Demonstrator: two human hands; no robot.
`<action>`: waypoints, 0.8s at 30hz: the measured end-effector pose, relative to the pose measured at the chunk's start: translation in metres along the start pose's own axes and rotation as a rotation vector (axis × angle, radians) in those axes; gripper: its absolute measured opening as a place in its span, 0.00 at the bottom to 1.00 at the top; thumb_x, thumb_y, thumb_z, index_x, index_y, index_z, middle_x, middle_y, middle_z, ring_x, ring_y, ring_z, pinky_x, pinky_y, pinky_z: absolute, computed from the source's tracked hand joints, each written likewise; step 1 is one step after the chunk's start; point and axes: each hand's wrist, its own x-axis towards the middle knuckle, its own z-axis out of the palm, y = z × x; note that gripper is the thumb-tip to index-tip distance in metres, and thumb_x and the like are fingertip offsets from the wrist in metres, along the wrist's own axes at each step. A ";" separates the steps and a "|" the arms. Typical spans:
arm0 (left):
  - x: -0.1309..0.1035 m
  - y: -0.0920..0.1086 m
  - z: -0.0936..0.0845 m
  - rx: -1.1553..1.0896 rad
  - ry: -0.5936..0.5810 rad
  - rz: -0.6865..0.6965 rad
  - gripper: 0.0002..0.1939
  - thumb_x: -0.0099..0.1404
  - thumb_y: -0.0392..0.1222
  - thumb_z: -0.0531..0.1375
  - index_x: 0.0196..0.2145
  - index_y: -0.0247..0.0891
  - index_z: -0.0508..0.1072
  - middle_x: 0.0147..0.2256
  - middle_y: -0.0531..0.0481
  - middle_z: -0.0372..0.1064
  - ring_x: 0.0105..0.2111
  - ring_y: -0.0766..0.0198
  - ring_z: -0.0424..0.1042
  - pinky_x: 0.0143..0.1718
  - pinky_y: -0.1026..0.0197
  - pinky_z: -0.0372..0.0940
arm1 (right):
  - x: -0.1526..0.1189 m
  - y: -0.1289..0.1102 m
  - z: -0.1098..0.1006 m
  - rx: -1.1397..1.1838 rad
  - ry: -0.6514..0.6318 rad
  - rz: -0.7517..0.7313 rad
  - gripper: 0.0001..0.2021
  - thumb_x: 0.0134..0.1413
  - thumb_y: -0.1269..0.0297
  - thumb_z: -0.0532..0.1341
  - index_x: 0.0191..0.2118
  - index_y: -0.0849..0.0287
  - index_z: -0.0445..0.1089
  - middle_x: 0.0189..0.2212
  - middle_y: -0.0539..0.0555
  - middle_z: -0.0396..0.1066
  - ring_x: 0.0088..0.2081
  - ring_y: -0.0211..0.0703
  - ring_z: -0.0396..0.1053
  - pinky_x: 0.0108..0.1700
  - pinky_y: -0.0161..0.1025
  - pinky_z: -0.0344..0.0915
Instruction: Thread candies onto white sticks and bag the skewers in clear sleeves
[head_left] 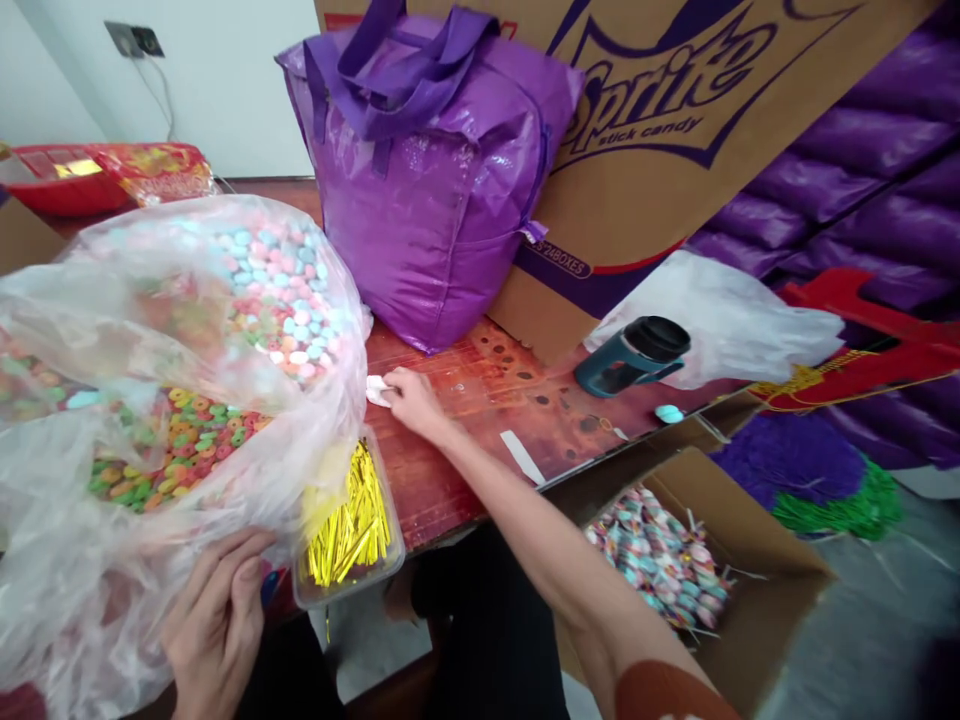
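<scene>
My right hand (414,402) reaches across the red table (465,400), its fingers closed on a small white piece (379,391) beside the big clear plastic bag. At the lower left, my left hand (221,610) has curled fingers near the bag's lower edge; whether anything is between them is hidden. Inside the clear bag are pastel candies (277,270) and, nearer me, ring-shaped colourful candies (191,440). A clear tub (397,540) of gold twist ties (352,530) stands at the table edge, between my two hands.
A purple bag (427,200) stands at the back against a large cardboard box (637,200). A dark blue cup (630,355) lies tilted before a white plastic bag (712,310). Below right, an open carton (765,590) holds wrapped candies (660,560). A red basket (52,190) is far left.
</scene>
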 end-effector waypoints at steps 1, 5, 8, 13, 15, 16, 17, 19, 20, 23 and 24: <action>-0.001 -0.001 0.000 0.002 0.000 -0.003 0.10 0.68 0.30 0.55 0.39 0.36 0.76 0.37 0.48 0.75 0.36 0.66 0.74 0.43 0.63 0.65 | 0.008 0.003 -0.005 0.006 0.008 0.003 0.10 0.57 0.75 0.58 0.28 0.60 0.73 0.31 0.54 0.71 0.34 0.42 0.66 0.38 0.35 0.61; 0.000 0.000 -0.002 0.003 -0.014 -0.013 0.10 0.68 0.30 0.55 0.39 0.36 0.76 0.38 0.47 0.75 0.37 0.65 0.74 0.43 0.62 0.65 | 0.027 0.005 -0.008 0.006 0.077 0.048 0.16 0.59 0.81 0.49 0.37 0.63 0.74 0.36 0.59 0.71 0.39 0.45 0.67 0.41 0.38 0.61; 0.003 0.002 -0.002 -0.008 -0.010 0.014 0.10 0.68 0.29 0.55 0.39 0.36 0.76 0.36 0.48 0.74 0.37 0.65 0.74 0.43 0.63 0.65 | 0.009 -0.013 0.006 0.039 0.007 -0.067 0.15 0.57 0.80 0.53 0.36 0.58 0.75 0.37 0.55 0.73 0.39 0.43 0.68 0.40 0.36 0.63; 0.004 0.004 -0.002 -0.017 -0.004 0.033 0.10 0.67 0.27 0.56 0.39 0.36 0.76 0.36 0.48 0.74 0.36 0.66 0.73 0.43 0.63 0.65 | -0.029 -0.004 -0.007 0.097 -0.070 -0.124 0.11 0.55 0.72 0.60 0.24 0.55 0.73 0.31 0.53 0.74 0.32 0.41 0.69 0.38 0.36 0.65; 0.003 0.003 -0.002 -0.018 -0.012 0.036 0.11 0.66 0.27 0.56 0.40 0.36 0.76 0.36 0.48 0.74 0.36 0.65 0.73 0.43 0.63 0.66 | -0.031 0.027 -0.034 0.044 0.065 0.054 0.09 0.54 0.71 0.60 0.24 0.58 0.71 0.29 0.54 0.72 0.32 0.43 0.67 0.37 0.38 0.65; 0.002 0.002 -0.002 -0.018 -0.016 0.038 0.11 0.66 0.27 0.56 0.40 0.36 0.76 0.37 0.47 0.74 0.36 0.65 0.74 0.43 0.62 0.66 | -0.029 0.045 -0.049 0.020 0.124 0.118 0.10 0.55 0.73 0.56 0.27 0.59 0.72 0.29 0.55 0.72 0.33 0.44 0.67 0.38 0.40 0.64; 0.001 0.001 -0.002 -0.018 -0.016 0.037 0.11 0.66 0.27 0.57 0.40 0.36 0.76 0.37 0.47 0.75 0.36 0.64 0.74 0.43 0.62 0.66 | -0.027 0.061 -0.062 -0.010 0.185 0.185 0.11 0.55 0.74 0.53 0.29 0.61 0.72 0.30 0.57 0.71 0.34 0.46 0.66 0.39 0.42 0.63; 0.000 0.001 -0.002 -0.020 -0.015 0.023 0.10 0.66 0.28 0.57 0.40 0.36 0.77 0.38 0.46 0.75 0.36 0.63 0.74 0.42 0.61 0.66 | -0.027 0.082 -0.078 -0.059 0.266 0.281 0.14 0.55 0.77 0.48 0.33 0.62 0.71 0.31 0.58 0.69 0.35 0.47 0.64 0.40 0.43 0.61; 0.001 0.001 -0.002 -0.020 -0.017 0.013 0.10 0.66 0.29 0.57 0.40 0.36 0.77 0.38 0.46 0.75 0.36 0.63 0.74 0.42 0.60 0.67 | -0.029 0.084 -0.079 -0.077 0.284 0.307 0.15 0.54 0.79 0.48 0.33 0.63 0.71 0.31 0.59 0.68 0.35 0.47 0.63 0.40 0.43 0.60; 0.003 0.006 -0.004 -0.015 -0.017 -0.031 0.09 0.67 0.32 0.56 0.39 0.36 0.77 0.37 0.46 0.75 0.36 0.61 0.74 0.43 0.58 0.67 | -0.049 0.057 -0.059 -0.090 0.243 0.288 0.13 0.52 0.81 0.49 0.31 0.62 0.70 0.31 0.58 0.67 0.34 0.46 0.62 0.39 0.40 0.59; 0.003 0.008 -0.005 -0.011 -0.020 -0.045 0.09 0.67 0.33 0.56 0.38 0.36 0.77 0.36 0.45 0.75 0.36 0.61 0.74 0.43 0.58 0.67 | -0.058 0.041 -0.048 -0.080 0.207 0.252 0.13 0.52 0.81 0.51 0.30 0.61 0.70 0.31 0.57 0.67 0.34 0.45 0.62 0.38 0.39 0.59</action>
